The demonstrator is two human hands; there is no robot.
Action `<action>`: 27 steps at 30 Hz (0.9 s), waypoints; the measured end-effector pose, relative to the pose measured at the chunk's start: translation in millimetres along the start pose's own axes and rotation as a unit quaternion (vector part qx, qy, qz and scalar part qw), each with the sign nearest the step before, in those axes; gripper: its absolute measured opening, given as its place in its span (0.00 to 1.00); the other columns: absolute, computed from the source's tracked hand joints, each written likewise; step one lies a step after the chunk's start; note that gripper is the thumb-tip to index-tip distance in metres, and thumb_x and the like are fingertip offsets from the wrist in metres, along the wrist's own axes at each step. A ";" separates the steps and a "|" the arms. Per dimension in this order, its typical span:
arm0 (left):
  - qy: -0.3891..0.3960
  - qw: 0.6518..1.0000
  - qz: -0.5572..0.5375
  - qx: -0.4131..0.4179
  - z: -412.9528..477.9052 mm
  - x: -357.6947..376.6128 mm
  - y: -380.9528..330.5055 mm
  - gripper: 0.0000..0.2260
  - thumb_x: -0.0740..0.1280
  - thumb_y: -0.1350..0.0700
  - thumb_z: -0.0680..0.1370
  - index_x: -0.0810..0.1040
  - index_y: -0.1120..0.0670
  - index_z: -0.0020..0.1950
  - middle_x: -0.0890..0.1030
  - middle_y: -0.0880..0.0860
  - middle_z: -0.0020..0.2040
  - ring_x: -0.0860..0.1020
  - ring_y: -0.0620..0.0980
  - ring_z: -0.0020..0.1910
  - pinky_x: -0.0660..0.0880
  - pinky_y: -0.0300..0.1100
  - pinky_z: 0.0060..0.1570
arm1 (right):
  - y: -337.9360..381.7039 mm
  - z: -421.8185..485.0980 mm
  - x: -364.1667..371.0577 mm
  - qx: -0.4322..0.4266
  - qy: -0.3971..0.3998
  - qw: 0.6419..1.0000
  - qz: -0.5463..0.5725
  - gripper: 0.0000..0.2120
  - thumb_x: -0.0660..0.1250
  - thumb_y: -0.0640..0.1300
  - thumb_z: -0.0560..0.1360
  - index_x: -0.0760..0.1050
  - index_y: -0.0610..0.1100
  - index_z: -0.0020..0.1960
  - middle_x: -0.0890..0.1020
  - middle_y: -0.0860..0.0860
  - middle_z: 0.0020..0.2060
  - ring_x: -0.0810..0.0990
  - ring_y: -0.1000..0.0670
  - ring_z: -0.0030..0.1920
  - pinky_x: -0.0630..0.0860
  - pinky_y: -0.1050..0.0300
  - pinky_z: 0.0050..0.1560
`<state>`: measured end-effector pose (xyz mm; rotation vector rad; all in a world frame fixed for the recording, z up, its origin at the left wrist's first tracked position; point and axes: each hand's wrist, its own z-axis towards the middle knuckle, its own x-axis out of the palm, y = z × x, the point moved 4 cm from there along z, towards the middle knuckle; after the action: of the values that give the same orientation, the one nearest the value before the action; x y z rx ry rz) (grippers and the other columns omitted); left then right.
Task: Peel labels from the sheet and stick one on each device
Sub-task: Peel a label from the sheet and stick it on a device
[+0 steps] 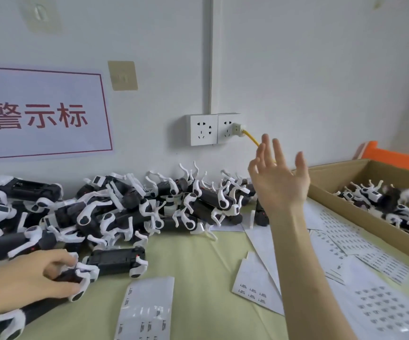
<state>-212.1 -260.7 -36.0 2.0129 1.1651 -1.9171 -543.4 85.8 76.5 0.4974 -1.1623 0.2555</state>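
1. My left hand (30, 278) rests at the near left of the bench (198, 261), its fingers (58, 265) curled around a black-and-white device (75, 283) that lies on the bench top.
2. My right hand (279, 182) is raised in the air above the bench, palm open, fingers (278, 153) spread apart and holding nothing.
3. A large heap of devices (115, 212) lies against the wall behind my left hand; more sit in the cardboard box (345, 207) on the right.
4. A glossy label sheet (147, 307) lies just in front of me; its print is too small to read. Other sheets (360, 266) overlap on the right.
5. The wall sign (39, 114) reads "警示标" in red inside a red border.
6. A yellow cable (251, 137) is plugged into the wall socket (213, 128).
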 end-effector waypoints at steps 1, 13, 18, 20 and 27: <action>-0.002 1.000 0.008 -0.025 -4.3 -3.7 -15.0 0.26 0.75 0.27 0.52 0.82 0.35 0.45 0.85 0.42 0.41 0.83 0.42 0.43 0.80 0.46 0.53 | -9.2 0.7 4.0 0.009 -0.006 0.999 -0.039 0.24 0.57 0.55 0.83 0.72 0.44 0.73 0.83 0.47 0.60 0.84 0.48 0.49 0.76 0.55 0.47; -0.070 0.996 0.015 -0.061 -39.6 -3.9 -111.8 0.10 0.73 0.44 0.77 0.85 0.49 0.42 0.83 0.48 0.36 0.79 0.46 0.36 0.80 0.46 0.50 | -94.1 -11.1 42.7 0.123 0.074 0.956 -0.257 0.10 0.59 0.46 0.81 0.78 0.45 0.52 0.80 0.50 0.40 0.76 0.51 0.36 0.71 0.59 0.39; -0.110 0.993 -0.014 -0.040 -43.1 -17.2 -113.5 0.10 0.70 0.53 0.81 0.84 0.51 0.40 0.84 0.47 0.29 0.81 0.42 0.27 0.73 0.32 0.32 | -106.7 -17.8 49.2 0.135 0.095 0.937 -0.307 0.11 0.58 0.44 0.82 0.78 0.44 0.50 0.80 0.49 0.39 0.75 0.50 0.36 0.69 0.57 0.42; -0.131 0.991 -0.022 -0.029 -49.4 -29.6 -115.6 0.09 0.70 0.50 0.81 0.83 0.47 0.41 0.84 0.45 0.30 0.81 0.42 0.28 0.79 0.41 0.41 | -112.0 -19.8 51.9 0.137 0.111 0.923 -0.342 0.12 0.57 0.44 0.83 0.78 0.43 0.50 0.81 0.49 0.39 0.76 0.50 0.36 0.70 0.57 0.42; -0.315 0.923 -0.214 0.061 -80.9 -73.8 -130.9 0.09 0.66 0.52 0.83 0.81 0.49 0.44 0.84 0.47 0.33 0.82 0.46 0.27 0.75 0.44 0.40 | -136.9 -33.7 62.8 0.169 0.233 0.814 -0.504 0.12 0.59 0.45 0.84 0.81 0.45 0.53 0.84 0.47 0.46 0.83 0.48 0.44 0.76 0.53 0.48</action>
<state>-217.9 -155.3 98.2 1.0532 1.3796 -2.6096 -431.5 -19.5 90.9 1.2214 -0.2523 -0.3449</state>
